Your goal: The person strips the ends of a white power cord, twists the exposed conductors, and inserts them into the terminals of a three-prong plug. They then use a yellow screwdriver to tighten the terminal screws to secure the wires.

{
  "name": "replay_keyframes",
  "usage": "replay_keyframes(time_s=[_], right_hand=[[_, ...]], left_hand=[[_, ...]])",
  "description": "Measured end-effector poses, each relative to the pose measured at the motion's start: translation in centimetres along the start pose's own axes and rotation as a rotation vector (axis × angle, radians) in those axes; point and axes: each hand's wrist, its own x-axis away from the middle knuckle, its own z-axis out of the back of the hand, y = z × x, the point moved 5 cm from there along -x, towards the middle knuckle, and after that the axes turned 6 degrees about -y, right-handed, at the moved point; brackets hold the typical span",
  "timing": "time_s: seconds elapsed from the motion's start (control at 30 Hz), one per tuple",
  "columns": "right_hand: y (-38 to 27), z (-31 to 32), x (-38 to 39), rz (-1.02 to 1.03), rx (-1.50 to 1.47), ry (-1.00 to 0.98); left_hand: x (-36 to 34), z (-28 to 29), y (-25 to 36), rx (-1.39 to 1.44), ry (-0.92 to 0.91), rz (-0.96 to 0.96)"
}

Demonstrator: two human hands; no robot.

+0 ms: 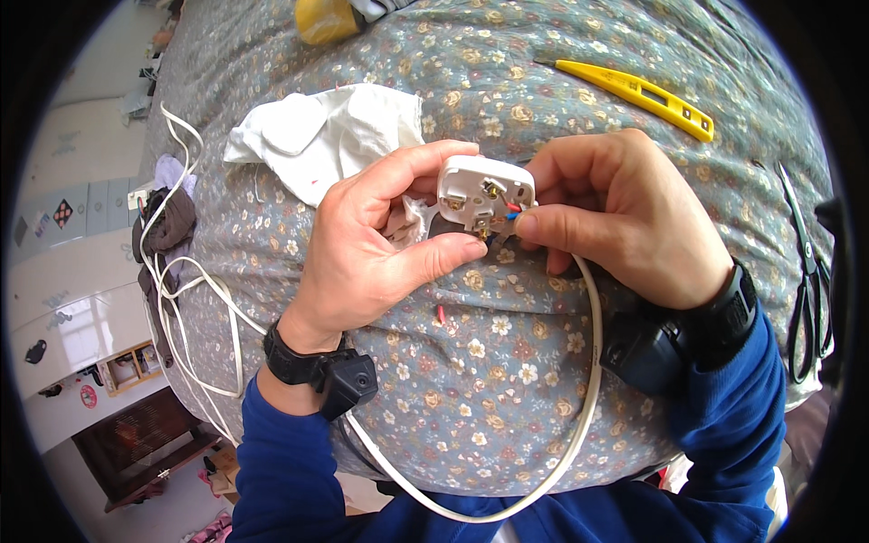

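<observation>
- Plug (463,170), white with its inside exposed, sits between both hands, above floral fabric (489,380).
- Left hand (355,258): fingers grasping the plug's left side.
- Right hand (638,217): thumb and fingers pinching at the red wire (513,208) and blue wire (512,216).
- White cable (593,362) loops below.
- Yellow tool (634,92) lies beyond the right hand.

Plug shell (470,174) — smooth plastic, metal terminals (491,188); cover (507,362) — matt, creased cloth.
</observation>
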Motion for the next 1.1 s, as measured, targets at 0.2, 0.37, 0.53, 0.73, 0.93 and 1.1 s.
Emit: replay_keyframes(time_s=[0.2, 0.37, 0.53, 0.73, 0.93, 1.1], right_hand=[[-0.2, -0.1, 0.0, -0.011, 0.032, 0.024], [-0.2, -0.2, 0.1, -0.007, 0.064, 0.049], [-0.3, -0.5, 0.2, 0.02, 0.081, 0.066], [-0.3, -0.6, 0.1, 0.002, 0.113, 0.067], [-0.2, -0.9, 0.0, -0.028, 0.071, 0.047], [0.2, -1.1, -0.1, -0.045, 0.013, 0.026]], left_hand=[[0.0, 0.1, -0.3, -0.032, 0.026, -0.025], [-0.1, 0.1, -0.2, -0.039, 0.025, -0.091], [0.0, 0.0, 0.2, -0.018, 0.012, -0.03], [0.1, -0.6, 0.5, 0.086, 0.024, -0.013], [0.2, -0.8, 0.9, 0.074, 0.004, -0.013], [0.3, -0.8, 0.7, 0.086, 0.014, 0.047]])
